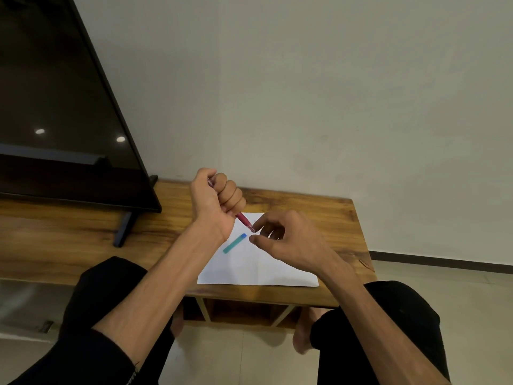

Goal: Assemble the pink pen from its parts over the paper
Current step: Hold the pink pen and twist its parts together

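Left hand [213, 201] fisted in a closed grip around slim pink pen [244, 219], tip slanting down above smooth white paper [258, 266]. Right hand [288, 240] loosely open, fingertip at the tip. Teal cylindrical cap [234, 243] flat on paper; grained wooden desk [319, 215] beneath.

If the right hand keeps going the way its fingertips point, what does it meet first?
Most likely the tip of the pink pen held in the left hand; the right hand fingertips look almost on it, though depth is unclear.
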